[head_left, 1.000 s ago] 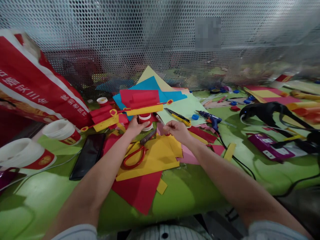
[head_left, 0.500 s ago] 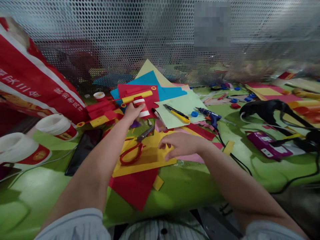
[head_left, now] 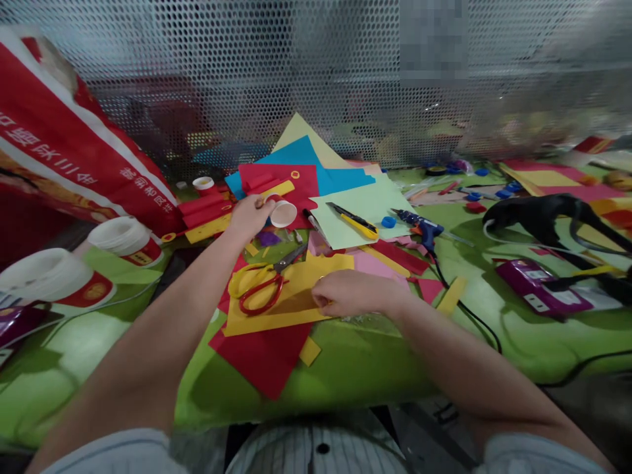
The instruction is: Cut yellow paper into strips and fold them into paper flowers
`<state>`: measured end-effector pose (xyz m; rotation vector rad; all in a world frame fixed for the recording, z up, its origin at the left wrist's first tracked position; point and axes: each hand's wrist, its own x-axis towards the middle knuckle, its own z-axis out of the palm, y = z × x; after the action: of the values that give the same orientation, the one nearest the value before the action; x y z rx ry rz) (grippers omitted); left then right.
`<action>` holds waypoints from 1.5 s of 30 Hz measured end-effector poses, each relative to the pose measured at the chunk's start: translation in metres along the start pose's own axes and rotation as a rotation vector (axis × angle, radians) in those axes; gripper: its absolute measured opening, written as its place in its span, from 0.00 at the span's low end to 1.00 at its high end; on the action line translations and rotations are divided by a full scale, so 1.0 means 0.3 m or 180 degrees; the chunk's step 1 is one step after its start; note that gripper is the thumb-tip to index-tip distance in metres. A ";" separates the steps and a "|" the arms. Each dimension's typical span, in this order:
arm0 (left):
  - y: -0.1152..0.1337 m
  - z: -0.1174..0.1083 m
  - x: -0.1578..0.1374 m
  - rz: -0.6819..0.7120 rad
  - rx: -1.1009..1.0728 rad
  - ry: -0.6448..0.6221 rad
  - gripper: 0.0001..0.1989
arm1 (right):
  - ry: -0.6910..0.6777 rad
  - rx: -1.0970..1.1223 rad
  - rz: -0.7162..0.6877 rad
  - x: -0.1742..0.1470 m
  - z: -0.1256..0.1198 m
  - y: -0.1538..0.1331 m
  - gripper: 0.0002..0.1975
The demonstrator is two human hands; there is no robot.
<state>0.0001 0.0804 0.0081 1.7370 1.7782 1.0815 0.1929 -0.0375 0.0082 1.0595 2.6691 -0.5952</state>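
- I'm holding a small cup (head_left: 284, 214) in my left hand (head_left: 251, 216); those fingers are clamping its left side, and its pale round end is showing just to their right.
- I'm judging it very light, probably paper or thin card, so it is likely asking for almost no force.
- The wall is probably flexing under a hard pinch; I'm favouring the firmer edge by the round end, thumb opposing fingers.
- It is looking dry and matte, so I'm not expecting much slip, more a risk of denting.
- Just beyond the left fingers a yellow paper roll (head_left: 280, 189) is lying; whether it is touching the cup, I cannot tell.
- My right hand (head_left: 345, 293) is hovering or resting over the yellow sheet (head_left: 301, 280), fingers curling inward; whether they are pinching anything, I cannot tell.
- Left of those right fingers, the scissors (head_left: 284, 263) are lying on the sheet; beyond them, the cutter knife (head_left: 353, 220) is resting on pale green paper (head_left: 390, 194).
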 end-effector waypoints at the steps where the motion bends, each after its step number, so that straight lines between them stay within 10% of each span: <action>1: 0.006 -0.028 -0.050 0.0278 0.0196 -0.0197 0.13 | 0.0018 0.0012 -0.0005 -0.001 0.001 0.004 0.06; 6: -0.026 -0.116 -0.304 0.0873 0.1199 -0.1295 0.13 | 0.0009 0.0254 -0.0034 -0.006 0.004 0.020 0.06; 12: -0.105 -0.099 -0.382 0.0890 0.2274 -0.1503 0.20 | -0.0285 -0.0036 0.0019 0.000 0.003 -0.025 0.13; 31: -0.105 -0.095 -0.362 0.0271 0.2345 -0.0958 0.28 | 0.0607 -0.0215 -0.0355 -0.013 0.089 -0.009 0.05; 39: -0.125 -0.138 -0.361 0.0235 0.1859 -0.0799 0.29 | 0.0894 -0.0125 -0.0244 -0.012 0.091 -0.010 0.07; 45: -0.161 -0.150 -0.341 0.0307 -0.0087 -0.0890 0.27 | 0.1761 0.0292 0.0278 -0.016 0.091 0.018 0.10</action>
<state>-0.0521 -0.0249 -0.0238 1.8704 1.5163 0.8461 0.2013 -0.0489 -0.0162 1.5504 3.0494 -0.4621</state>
